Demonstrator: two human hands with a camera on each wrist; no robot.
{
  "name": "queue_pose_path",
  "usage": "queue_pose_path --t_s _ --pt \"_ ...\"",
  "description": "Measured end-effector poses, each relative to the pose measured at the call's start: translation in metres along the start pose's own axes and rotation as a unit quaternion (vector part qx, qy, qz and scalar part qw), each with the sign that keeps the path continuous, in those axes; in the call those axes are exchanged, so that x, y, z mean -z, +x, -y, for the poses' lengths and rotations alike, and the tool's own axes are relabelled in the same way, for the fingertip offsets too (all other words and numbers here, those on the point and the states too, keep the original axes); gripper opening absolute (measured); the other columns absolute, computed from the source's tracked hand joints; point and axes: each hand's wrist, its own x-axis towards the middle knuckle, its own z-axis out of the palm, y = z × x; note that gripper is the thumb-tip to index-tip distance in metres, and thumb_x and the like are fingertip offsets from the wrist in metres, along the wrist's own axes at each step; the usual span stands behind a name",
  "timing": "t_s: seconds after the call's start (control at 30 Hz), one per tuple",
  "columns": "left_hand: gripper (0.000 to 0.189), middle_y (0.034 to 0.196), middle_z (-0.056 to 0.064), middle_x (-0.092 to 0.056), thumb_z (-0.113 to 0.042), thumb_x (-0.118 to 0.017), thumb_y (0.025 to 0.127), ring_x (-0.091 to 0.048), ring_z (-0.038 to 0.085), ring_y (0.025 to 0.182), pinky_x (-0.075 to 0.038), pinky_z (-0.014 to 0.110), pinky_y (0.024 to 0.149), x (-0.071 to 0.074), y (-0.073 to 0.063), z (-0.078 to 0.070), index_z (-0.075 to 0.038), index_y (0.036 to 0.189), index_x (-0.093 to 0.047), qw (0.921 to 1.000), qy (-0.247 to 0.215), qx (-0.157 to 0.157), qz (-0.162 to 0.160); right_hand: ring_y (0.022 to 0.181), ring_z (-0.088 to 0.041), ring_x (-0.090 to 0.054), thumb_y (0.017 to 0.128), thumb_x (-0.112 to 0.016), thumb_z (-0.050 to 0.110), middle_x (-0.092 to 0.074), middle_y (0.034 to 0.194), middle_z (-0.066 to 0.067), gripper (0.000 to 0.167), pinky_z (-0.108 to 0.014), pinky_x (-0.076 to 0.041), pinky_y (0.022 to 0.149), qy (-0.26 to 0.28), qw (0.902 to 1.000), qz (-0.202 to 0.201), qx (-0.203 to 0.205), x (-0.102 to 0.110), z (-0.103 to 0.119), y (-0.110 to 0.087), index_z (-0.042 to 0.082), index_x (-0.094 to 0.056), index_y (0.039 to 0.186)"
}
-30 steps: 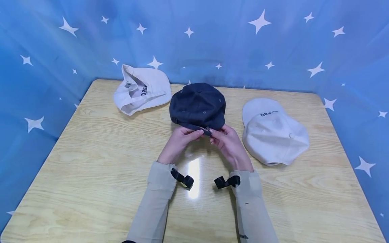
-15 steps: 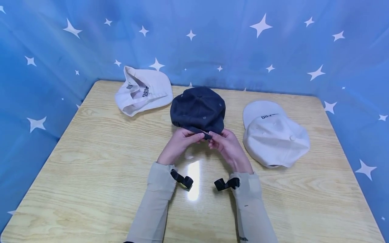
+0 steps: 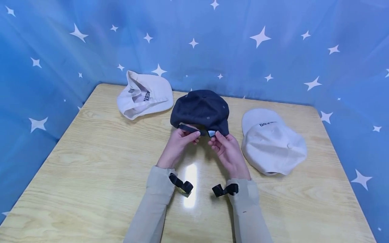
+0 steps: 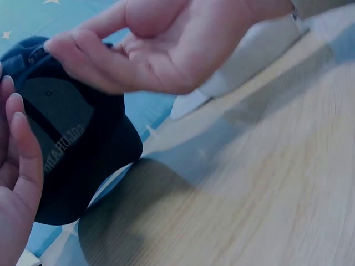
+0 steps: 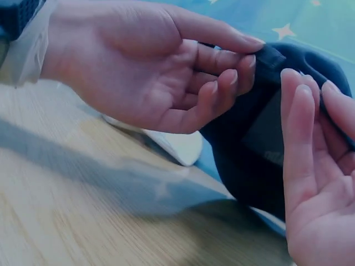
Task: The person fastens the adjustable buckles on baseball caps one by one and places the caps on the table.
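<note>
A dark navy baseball cap (image 3: 202, 106) is held up near the table's back edge, its rear opening toward me. My left hand (image 3: 179, 143) pinches the left end of the back strap (image 3: 187, 128) between thumb and fingers. My right hand (image 3: 228, 150) pinches the strap's other end, where a pale tab (image 3: 211, 133) shows by the thumb. A gap separates the two strap ends. In the left wrist view, reversed lettering shows inside the cap (image 4: 83, 133). The right wrist view has my left hand (image 5: 150, 66) across the top and my right hand (image 5: 324, 183) at the right.
A white cap (image 3: 158, 89) lies on its side at the back left of the wooden table (image 3: 91, 168). Another white cap (image 3: 275, 145) rests crown up to the right of my right hand. Behind the table hangs a blue curtain (image 3: 231, 50) with white stars.
The strap ends, overlapping before, have come apart, and my hands are slightly farther from each other. The pale tab has come into sight. The whole view has shifted a little.
</note>
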Motion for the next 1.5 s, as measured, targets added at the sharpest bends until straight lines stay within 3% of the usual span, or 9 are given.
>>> queue_pose_path --t_s 0.23,0.5,0.53,0.87,1.07,1.27,1.4,1.5 --pt "0.015 0.079 0.009 -0.063 -0.014 -0.066 0.080 -0.056 0.016 0.067 -0.047 0.025 0.062 -0.008 -0.001 0.002 -0.004 0.087 -0.059 0.9950 -0.099 0.005 -0.001 0.073 -0.016 -0.064 0.086 -0.059 0.014 -0.065 0.080 -0.009 0.011 -0.021 -0.050 0.062 0.032 0.9992 0.020 0.009 -0.002 -0.008 -0.001 0.004 -0.059 0.091" --pt "0.015 0.081 0.011 -0.063 -0.016 -0.065 0.082 -0.057 0.015 0.068 -0.048 0.027 0.064 -0.005 0.003 0.013 -0.005 0.089 -0.058 0.9926 -0.120 -0.015 0.014 0.074 -0.017 -0.064 0.088 -0.056 0.012 -0.065 0.081 -0.011 0.011 -0.022 -0.051 0.063 0.053 0.9973 0.050 0.014 -0.005 -0.010 0.001 0.003 -0.060 0.091" --pt "0.016 0.080 0.011 -0.063 -0.017 -0.065 0.081 -0.057 0.015 0.067 -0.047 0.027 0.064 -0.008 0.000 0.006 -0.005 0.088 -0.058 0.9926 -0.121 -0.012 0.009 0.074 -0.018 -0.064 0.088 -0.056 0.012 -0.065 0.081 -0.011 0.011 -0.023 -0.051 0.063 0.058 0.9968 0.054 0.014 -0.005 -0.010 0.001 0.002 -0.060 0.091" --pt "0.011 0.079 0.016 -0.062 -0.009 -0.062 0.083 -0.056 0.016 0.065 -0.047 0.023 0.060 -0.010 -0.003 -0.002 -0.003 0.083 -0.053 0.9861 -0.166 0.007 0.001 0.074 -0.018 -0.064 0.087 -0.057 0.012 -0.065 0.081 -0.011 0.011 -0.023 -0.051 0.063 0.070 0.9958 0.058 0.015 -0.005 -0.010 0.000 0.002 -0.059 0.091" --pt "0.016 0.078 0.012 -0.064 -0.011 -0.064 0.081 -0.057 0.016 0.065 -0.046 0.023 0.059 -0.012 -0.003 -0.002 -0.003 0.084 -0.051 0.9872 -0.159 -0.001 0.005 0.076 -0.017 -0.064 0.088 -0.056 0.012 -0.066 0.084 -0.012 0.012 -0.022 -0.051 0.064 0.058 0.9958 0.068 0.018 -0.006 -0.009 0.000 0.002 -0.060 0.093" --pt "0.020 0.084 0.011 -0.063 -0.020 -0.067 0.080 -0.057 0.017 0.070 -0.047 0.025 0.061 -0.002 0.010 0.026 -0.005 0.089 -0.056 0.9952 -0.094 -0.028 0.001 0.078 -0.017 -0.064 0.088 -0.056 0.011 -0.066 0.086 -0.012 0.013 -0.022 -0.051 0.064 0.041 0.9970 0.063 0.018 -0.007 -0.008 0.000 0.002 -0.060 0.096" --pt "0.021 0.087 0.011 -0.063 -0.023 -0.065 0.082 -0.057 0.016 0.072 -0.048 0.026 0.064 0.003 0.016 0.040 -0.005 0.093 -0.060 0.9967 -0.078 -0.022 0.001 0.077 -0.017 -0.063 0.087 -0.058 0.011 -0.066 0.085 -0.012 0.014 -0.022 -0.051 0.065 0.029 0.9978 0.056 0.019 -0.007 -0.008 0.000 0.001 -0.060 0.097" --pt "0.019 0.085 0.011 -0.063 -0.020 -0.064 0.083 -0.057 0.015 0.070 -0.048 0.026 0.063 -0.003 0.009 0.027 -0.002 0.092 -0.062 0.9957 -0.091 -0.019 0.004 0.077 -0.017 -0.063 0.087 -0.058 0.010 -0.066 0.085 -0.013 0.014 -0.023 -0.051 0.066 0.032 0.9975 0.060 0.019 -0.007 -0.008 0.000 0.001 -0.060 0.097"
